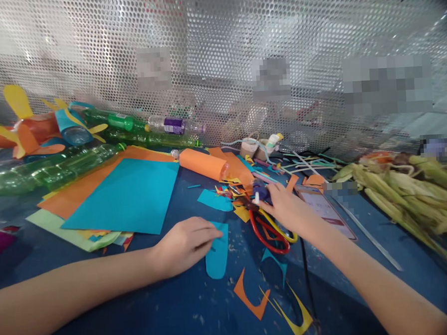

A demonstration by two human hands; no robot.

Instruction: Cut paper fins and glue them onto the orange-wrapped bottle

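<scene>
one perforated screen (217, 48): silvery, spans the full width, stands behind the counter.
counter (133, 312): dark blue, lightly flecked, carries papers, bottles and offcuts.
husks (400, 183): pale green heap at far right, well apart from both hands.
blue sheet (129, 195): flat, left of centre, overlapping an orange sheet (64, 201).
green bottle (59, 171): clear plastic, on its side at left, just beside the papers.
left hand (186, 245): palm down, near centre; grip over the upper end of the blue cutout, touching it; whether pinching or only resting, cannot tell.
right hand (285, 204): reaches in from the right; grip at the dark blue item, fingers touching it; how far closed, cannot tell.
wrapped bottle (203, 163): orange paper around it, on its side, beyond the hands.
scissors (274, 229): red and yellow handles, just below the right hand; blades partly obscured.
blue cutout (217, 263): between the hands, flat on the counter, near end rounded.
orange offcut (259, 311): curved, nearer the viewer.
dark blue item (261, 190): at the right fingertips, kind unclear.
</scene>
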